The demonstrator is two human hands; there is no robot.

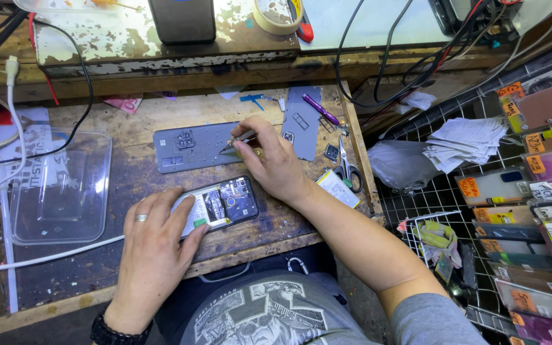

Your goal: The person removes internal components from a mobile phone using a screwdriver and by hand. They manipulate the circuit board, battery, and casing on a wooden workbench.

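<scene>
An opened phone (222, 204) with its back removed lies on the worn wooden bench. My left hand (154, 246), a ring on one finger, rests flat on the phone's left end and holds it down. My right hand (273, 163) pinches a pair of metal tweezers (237, 140). Their tip touches a grey back cover (190, 148) that lies just beyond the phone. A second grey cover (303, 121) lies to the right of my right hand.
Scissors (347, 169) and a purple pen (322, 110) lie at the bench's right edge. A clear plastic lid (59, 185) and white cables (7, 128) sit at the left. A tape roll (277, 16) is on the shelf behind. Phone cases (531, 191) hang on a wire rack at right.
</scene>
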